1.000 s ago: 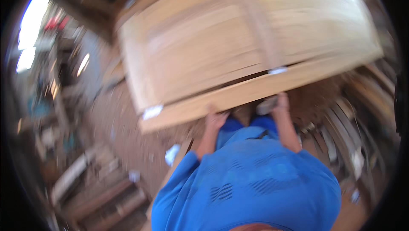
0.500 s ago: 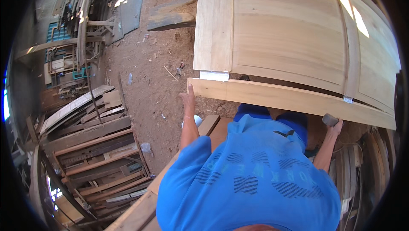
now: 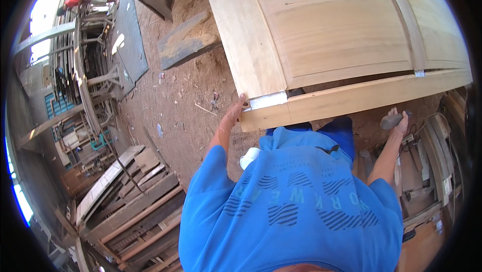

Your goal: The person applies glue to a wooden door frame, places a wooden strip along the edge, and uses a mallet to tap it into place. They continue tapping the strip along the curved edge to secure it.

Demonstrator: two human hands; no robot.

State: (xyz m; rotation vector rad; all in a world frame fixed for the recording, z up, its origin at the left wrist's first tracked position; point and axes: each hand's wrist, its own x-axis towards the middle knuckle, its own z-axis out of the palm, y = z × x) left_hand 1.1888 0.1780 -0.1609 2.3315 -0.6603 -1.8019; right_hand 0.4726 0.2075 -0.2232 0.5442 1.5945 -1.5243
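My left hand point(image 3: 236, 113) presses against the near left corner of the wooden door point(image 3: 331, 36), fingers spread along the corner's edge just beside a strip of pale tape point(image 3: 267, 100) that crosses the joint there; the hand is flat on the wood rather than wrapped round it. My right hand point(image 3: 399, 121) sits out at the far end of my other arm, below the door's bottom rail, and a dark grey object point(image 3: 390, 120) lies in it with the fingers curled about it, though I cannot tell what kind of thing it is. The door stretches away from both hands, up and to the right: a pale panelled slab, its long bottom rail running between my two hands and its framed panels rising beyond. A second small piece of tape point(image 3: 419, 73) sits on the rail's upper edge above my right hand. My blue shirt point(image 3: 296, 207) fills the space beneath my arms. Under the door and left of my left hand is a bare dirt floor point(image 3: 175, 96) strewn with chips and shavings, with a thick weathered plank point(image 3: 186, 43) lying on it just beyond the door's left edge. Farther to my left and below, stacks of old wooden frames and boards point(image 3: 130, 201) crowd the ground, well apart from my grip. To the right of my right hand, more timber pieces point(image 3: 432, 161) stand close, leaving that side tight, while the dirt floor on the left stays open.
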